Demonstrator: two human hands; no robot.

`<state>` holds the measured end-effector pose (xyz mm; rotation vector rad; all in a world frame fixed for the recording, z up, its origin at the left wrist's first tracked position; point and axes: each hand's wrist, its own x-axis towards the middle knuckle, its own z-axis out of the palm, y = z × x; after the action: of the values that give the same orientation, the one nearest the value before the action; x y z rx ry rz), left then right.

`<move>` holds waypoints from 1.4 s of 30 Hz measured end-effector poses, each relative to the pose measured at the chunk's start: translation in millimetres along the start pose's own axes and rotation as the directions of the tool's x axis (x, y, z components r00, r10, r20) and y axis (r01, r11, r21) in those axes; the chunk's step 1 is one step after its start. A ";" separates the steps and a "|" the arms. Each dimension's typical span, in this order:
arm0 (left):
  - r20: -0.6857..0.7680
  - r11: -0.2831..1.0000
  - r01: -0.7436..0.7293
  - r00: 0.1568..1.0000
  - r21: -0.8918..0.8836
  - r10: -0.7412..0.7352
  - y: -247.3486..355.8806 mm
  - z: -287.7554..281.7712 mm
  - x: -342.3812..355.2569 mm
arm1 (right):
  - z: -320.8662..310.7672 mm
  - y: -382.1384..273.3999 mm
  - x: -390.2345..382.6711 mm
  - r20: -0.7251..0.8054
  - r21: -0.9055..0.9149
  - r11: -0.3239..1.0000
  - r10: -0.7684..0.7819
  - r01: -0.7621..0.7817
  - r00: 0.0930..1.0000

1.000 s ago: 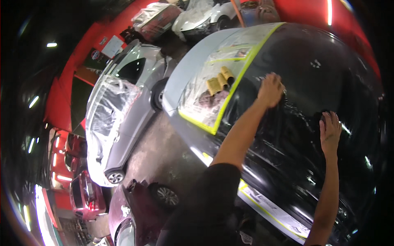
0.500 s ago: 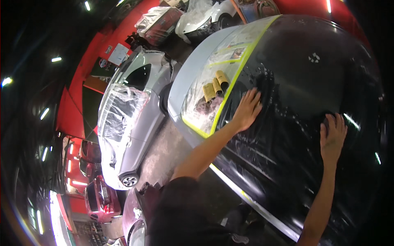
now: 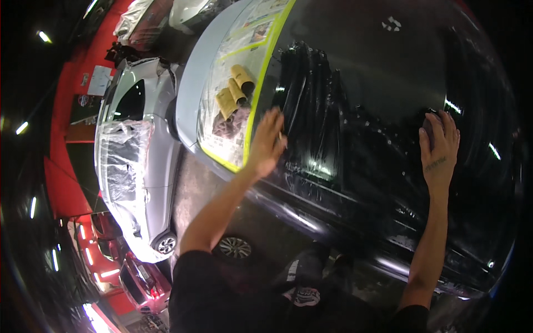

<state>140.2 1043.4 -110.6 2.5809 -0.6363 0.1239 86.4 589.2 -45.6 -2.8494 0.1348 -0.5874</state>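
I lean over a glossy black car panel (image 3: 366, 83) that is wet, with streaks and droplets. My left hand (image 3: 266, 141) lies flat on the panel's left side, right beside the yellow masking tape (image 3: 261, 83) along its edge. My right hand (image 3: 438, 144) presses on the panel farther right, fingers spread over a small dark pad (image 3: 428, 122) that is mostly hidden under them. Both arms are stretched out forward.
Newspaper masking (image 3: 233, 61) covers the glass left of the tape, with tan rolls (image 3: 236, 89) and a crumpled rag (image 3: 227, 125) lying on it. A silver car (image 3: 133, 155) wrapped in plastic sheet stands to the left. Red walls and other cars lie beyond.
My left hand has slid back toward me along the taped edge of the black panel. My right hand has stayed at about the same spot.
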 end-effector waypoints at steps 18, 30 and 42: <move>-0.050 0.999 0.014 0.999 -0.040 -0.016 -46.4 -9.8 105.4 | 4.3 -1.3 1.5 -0.021 -0.001 1.000 0.017 -0.017 1.000; 0.168 0.996 -0.085 0.983 0.019 0.080 0.7 -17.2 -40.7 | 17.2 34.5 -6.5 -0.033 -0.054 0.998 -0.028 0.026 0.999; 0.068 0.986 -0.159 0.984 -0.045 0.162 30.2 3.3 112.4 | 18.2 46.2 -5.7 -0.062 -0.063 0.996 -0.062 0.058 0.996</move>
<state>226.1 971.6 -78.7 2.5030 -0.8650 0.0706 86.5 548.9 -75.1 -2.9033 0.0794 -0.6982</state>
